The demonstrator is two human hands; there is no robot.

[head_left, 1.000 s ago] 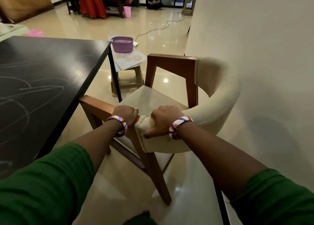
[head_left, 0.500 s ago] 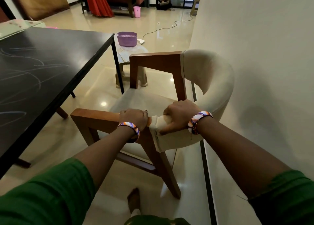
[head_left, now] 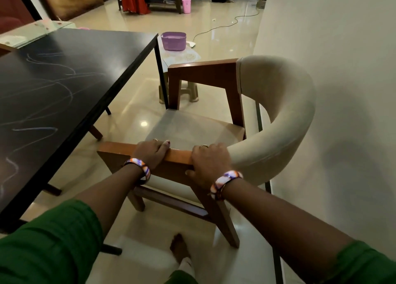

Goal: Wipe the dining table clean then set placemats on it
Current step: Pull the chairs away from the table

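Change over the last second: both hands slid along the armchair. Left hand and right hand now sit side by side on the near wooden armrest; the right hand was previously on the padded end of the cream backrest. The chair has swung out from the black dining table toward the wall, with open floor now between seat and table edge.

Grip state: both hands wrapped around the armrest, fingers curled over the far edge, right thumb pressed on the near face. Neither is spread.

Task read: probably clearing the chair for access to the table side. Wiping not started, since pale chalk-like scribbles cover the tabletop. No cloth or placemats on the table. Patterned sheets under the purple basket on the stool past the far corner may be the placemats; can't confirm.

Text/brands: none legible. Scribbles are loops, not letters. Both wrists carry patterned bangles with no writing.
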